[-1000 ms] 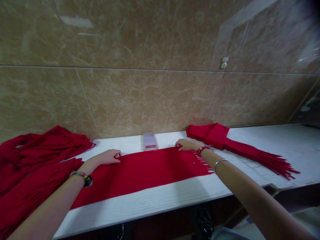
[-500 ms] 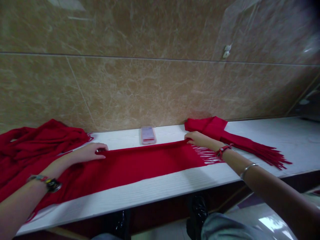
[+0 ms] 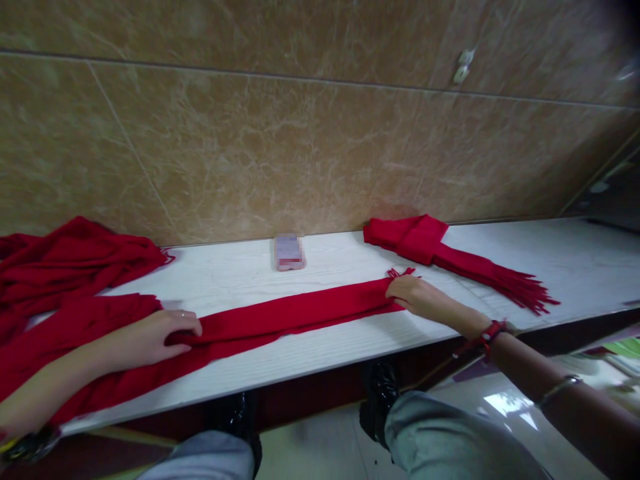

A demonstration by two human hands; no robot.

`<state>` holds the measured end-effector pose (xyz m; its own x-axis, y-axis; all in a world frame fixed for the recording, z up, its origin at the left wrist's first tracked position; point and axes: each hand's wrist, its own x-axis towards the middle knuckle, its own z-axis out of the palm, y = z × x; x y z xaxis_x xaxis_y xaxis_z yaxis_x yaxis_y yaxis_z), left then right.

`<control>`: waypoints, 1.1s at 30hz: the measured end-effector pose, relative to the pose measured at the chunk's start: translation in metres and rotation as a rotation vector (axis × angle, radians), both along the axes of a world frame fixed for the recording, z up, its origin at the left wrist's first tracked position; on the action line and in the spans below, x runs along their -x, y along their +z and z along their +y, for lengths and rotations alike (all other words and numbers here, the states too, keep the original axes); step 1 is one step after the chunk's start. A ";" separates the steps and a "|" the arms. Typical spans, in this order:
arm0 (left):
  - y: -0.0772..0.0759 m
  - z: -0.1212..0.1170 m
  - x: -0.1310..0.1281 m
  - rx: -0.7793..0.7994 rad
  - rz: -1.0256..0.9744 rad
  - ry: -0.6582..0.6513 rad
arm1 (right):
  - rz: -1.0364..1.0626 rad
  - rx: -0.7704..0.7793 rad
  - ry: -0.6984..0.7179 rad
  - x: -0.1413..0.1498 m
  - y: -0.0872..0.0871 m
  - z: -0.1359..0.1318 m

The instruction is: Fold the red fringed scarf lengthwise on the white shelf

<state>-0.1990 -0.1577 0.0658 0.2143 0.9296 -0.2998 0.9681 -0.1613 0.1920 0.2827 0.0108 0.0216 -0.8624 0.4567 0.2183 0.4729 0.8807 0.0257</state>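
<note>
A red scarf [image 3: 295,312] lies lengthwise along the white bench [image 3: 235,270], doubled into a narrow strip between my hands. With fingers closed on its folded edge, my left hand [image 3: 165,333] grips the scarf where it bunches at the left. My right hand [image 3: 413,293] pinches the fringed right end, and a few tassels show above the fingers. Behind my right hand rests a second red scarf [image 3: 405,235], folded over itself with its fringe spread to the right. A loose heap of red fabric [image 3: 85,257] lies at the back left.
A small pale rectangular object [image 3: 289,253], its face blurred, lies near the wall at the bench's middle. The marbled tile wall [image 3: 280,153] bounds the back. My legs [image 3: 440,433] are below the bench's front edge.
The scarf's far edge has been brought toward me, turning the wide flat strip into a narrow doubled one. Both hands moved nearer the front edge. The view has tilted down slightly.
</note>
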 end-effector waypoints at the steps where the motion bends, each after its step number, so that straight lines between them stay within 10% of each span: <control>1: 0.000 -0.002 -0.001 0.002 -0.009 -0.010 | 0.006 -0.015 0.011 -0.002 -0.003 -0.001; 20: -0.017 -0.013 0.034 -0.327 0.293 -0.078 | -0.010 -0.222 0.016 -0.007 -0.019 -0.003; 33: -0.010 0.013 -0.047 -0.243 0.016 -0.353 | -0.202 0.003 -0.072 0.009 0.017 -0.012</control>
